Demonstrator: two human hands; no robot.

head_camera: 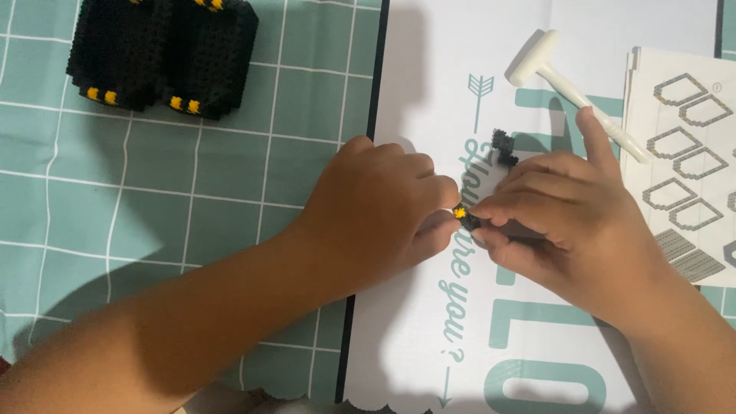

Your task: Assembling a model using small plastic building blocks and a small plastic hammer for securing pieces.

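A teal cloth with a white grid pattern (153, 192) covers the left half of the frame, and a large white paper sheet with teal lettering (414, 322) fills the middle and right. At upper left sits a chunky black block-built model with yellow studs (165, 54). At right edge lies a printed instruction sheet showing grey outlined shapes (682, 153), and above centre-right a small white plastic hammer-shaped tool (563, 80). The left hand (376, 215) and right hand (567, 222) meet in the centre, both curled closed, fingertips pinching a tiny black brick piece with a yellow stud (464, 217) between them. A small loose black brick cluster (502, 147) rests just above. The pinched piece is tiny; uneven pressure could likely pop it free or misalign the studs.
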